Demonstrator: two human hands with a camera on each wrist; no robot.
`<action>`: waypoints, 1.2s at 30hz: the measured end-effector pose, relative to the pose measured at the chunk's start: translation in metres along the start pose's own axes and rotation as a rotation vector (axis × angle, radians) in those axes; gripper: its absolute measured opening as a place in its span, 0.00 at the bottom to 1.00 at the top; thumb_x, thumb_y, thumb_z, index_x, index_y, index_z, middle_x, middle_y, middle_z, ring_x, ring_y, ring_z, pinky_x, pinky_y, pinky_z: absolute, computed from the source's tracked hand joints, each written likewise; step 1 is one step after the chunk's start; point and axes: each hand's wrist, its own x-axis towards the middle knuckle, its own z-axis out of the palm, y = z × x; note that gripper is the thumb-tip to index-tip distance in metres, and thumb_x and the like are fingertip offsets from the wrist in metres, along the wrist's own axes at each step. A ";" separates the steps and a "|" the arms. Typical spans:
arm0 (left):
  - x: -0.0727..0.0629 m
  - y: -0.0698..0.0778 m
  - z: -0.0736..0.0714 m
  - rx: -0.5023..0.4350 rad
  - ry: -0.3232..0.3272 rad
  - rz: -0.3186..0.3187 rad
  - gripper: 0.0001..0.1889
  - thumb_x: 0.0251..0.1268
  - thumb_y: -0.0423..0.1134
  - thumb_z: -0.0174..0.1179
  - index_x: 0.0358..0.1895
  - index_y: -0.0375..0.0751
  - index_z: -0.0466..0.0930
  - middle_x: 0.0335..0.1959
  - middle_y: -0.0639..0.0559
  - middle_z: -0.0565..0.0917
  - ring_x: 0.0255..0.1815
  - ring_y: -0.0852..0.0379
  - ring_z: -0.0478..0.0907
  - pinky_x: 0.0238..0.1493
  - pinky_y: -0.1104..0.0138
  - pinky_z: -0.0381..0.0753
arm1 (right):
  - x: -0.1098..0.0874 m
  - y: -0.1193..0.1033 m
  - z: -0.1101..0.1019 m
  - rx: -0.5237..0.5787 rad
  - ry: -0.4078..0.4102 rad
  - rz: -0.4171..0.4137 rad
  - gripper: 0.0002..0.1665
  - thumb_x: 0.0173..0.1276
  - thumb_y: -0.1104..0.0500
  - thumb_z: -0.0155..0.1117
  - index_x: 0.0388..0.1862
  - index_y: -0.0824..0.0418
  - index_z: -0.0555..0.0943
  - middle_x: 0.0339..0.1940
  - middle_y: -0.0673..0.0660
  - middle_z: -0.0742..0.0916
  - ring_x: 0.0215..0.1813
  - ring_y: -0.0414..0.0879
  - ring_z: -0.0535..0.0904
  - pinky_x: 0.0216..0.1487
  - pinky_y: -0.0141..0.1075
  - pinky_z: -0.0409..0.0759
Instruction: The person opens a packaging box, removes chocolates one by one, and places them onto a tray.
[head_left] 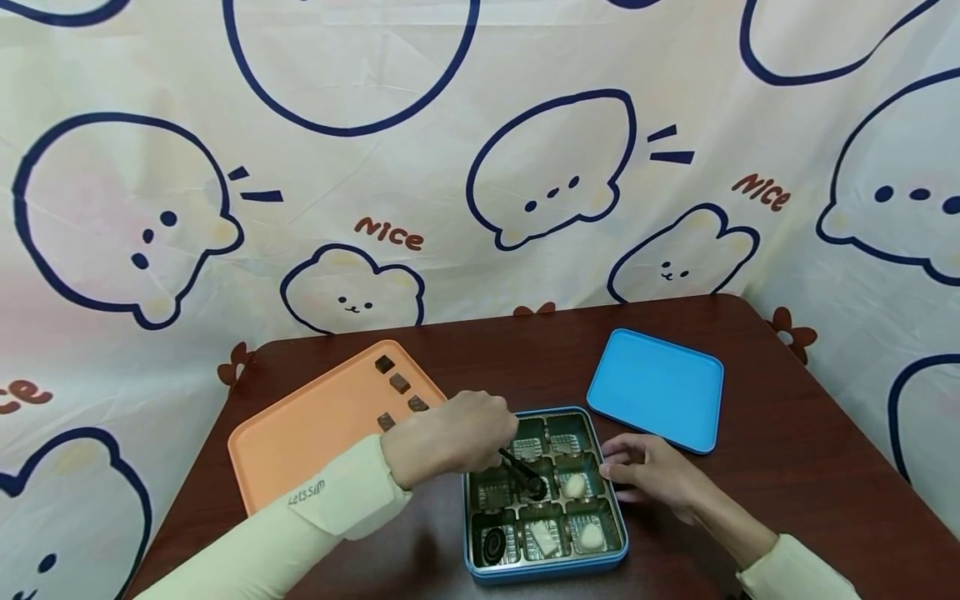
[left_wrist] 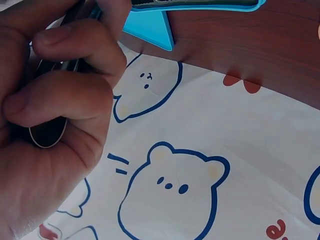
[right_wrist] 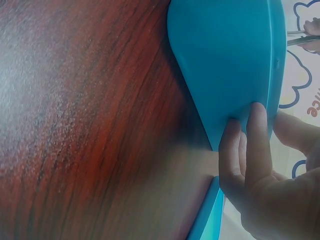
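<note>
My left hand (head_left: 457,435) is curled round a pair of slim dark tongs (head_left: 513,458), held over a blue tin box (head_left: 546,570) with a gridded insert. The tong tips meet a dark round piece (head_left: 535,488) in the middle compartment; whether they grip it, I cannot tell. In the left wrist view, that hand (left_wrist: 75,105) hides much of the tongs. My right hand (head_left: 656,473) touches the box's right wall with its fingers, their tips against the blue side in the right wrist view (right_wrist: 272,175). Pale pieces (head_left: 591,536) and a dark oval piece (head_left: 493,546) lie in other compartments.
An orange tray (head_left: 315,425) with several small brown cubes (head_left: 399,383) lies left of the box. Behind it on the right is a blue lid (head_left: 660,387). The dark wooden table (head_left: 750,417) ends at a printed cloth (head_left: 555,50).
</note>
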 end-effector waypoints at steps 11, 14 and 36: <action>-0.005 -0.010 -0.003 -0.102 0.012 0.034 0.04 0.63 0.42 0.69 0.31 0.50 0.88 0.28 0.59 0.84 0.22 0.66 0.75 0.26 0.73 0.75 | -0.001 0.000 0.001 0.000 0.000 -0.002 0.29 0.70 0.61 0.65 0.64 0.74 0.70 0.48 0.64 0.81 0.45 0.47 0.83 0.45 0.45 0.85; -0.006 -0.012 -0.004 -0.121 0.021 0.049 0.08 0.64 0.42 0.69 0.26 0.50 0.86 0.23 0.61 0.82 0.19 0.66 0.73 0.24 0.73 0.72 | -0.001 0.000 0.001 0.001 0.000 -0.003 0.28 0.70 0.61 0.65 0.64 0.75 0.70 0.48 0.63 0.81 0.45 0.47 0.83 0.45 0.45 0.85; -0.023 -0.028 -0.030 -0.227 0.053 0.026 0.14 0.66 0.40 0.66 0.20 0.50 0.84 0.17 0.62 0.76 0.16 0.65 0.66 0.21 0.71 0.64 | -0.001 -0.002 0.002 -0.005 0.009 0.004 0.28 0.70 0.62 0.65 0.63 0.74 0.70 0.47 0.63 0.82 0.45 0.47 0.83 0.44 0.45 0.85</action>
